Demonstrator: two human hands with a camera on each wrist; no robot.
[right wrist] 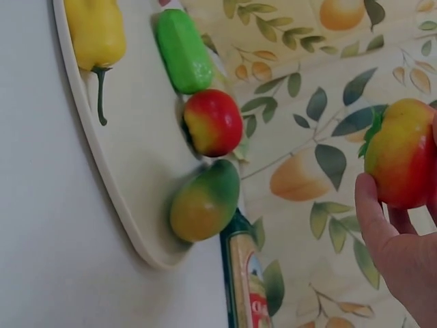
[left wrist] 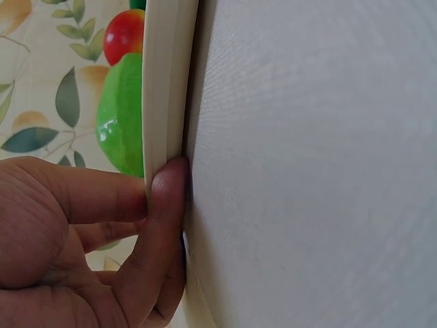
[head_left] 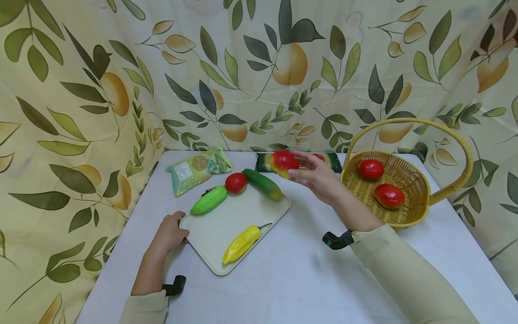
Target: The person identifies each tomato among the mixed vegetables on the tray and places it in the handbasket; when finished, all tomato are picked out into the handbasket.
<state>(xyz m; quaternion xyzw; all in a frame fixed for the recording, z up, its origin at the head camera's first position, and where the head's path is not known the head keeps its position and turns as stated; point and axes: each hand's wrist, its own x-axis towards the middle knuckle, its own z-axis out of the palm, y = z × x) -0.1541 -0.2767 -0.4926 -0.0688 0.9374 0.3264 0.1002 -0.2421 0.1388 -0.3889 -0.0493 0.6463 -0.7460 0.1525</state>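
My left hand (head_left: 167, 232) pinches the left rim of a cream tray (head_left: 220, 234), thumb above and fingers beneath, as the left wrist view shows. Held up past the tray's far right corner, a red-and-yellow tomato (head_left: 284, 163) with green leaves is in my right hand (head_left: 317, 177), gripped by the fingertips. Along the tray's far side lie a light green ridged vegetable (head_left: 208, 200), another red tomato (head_left: 236, 183) and a long green mango-like fruit (head_left: 263, 184) with an orange end. A yellow pepper (head_left: 242, 245) lies on the tray's near right edge.
At the right stands a yellow wicker basket (head_left: 421, 216) with a tall handle, holding two red fruits (head_left: 389, 195). A green-and-yellow packet (head_left: 198, 168) lies behind the tray. Against the patterned curtain lies a dark green package (head_left: 333, 162), partly hidden by my right hand.
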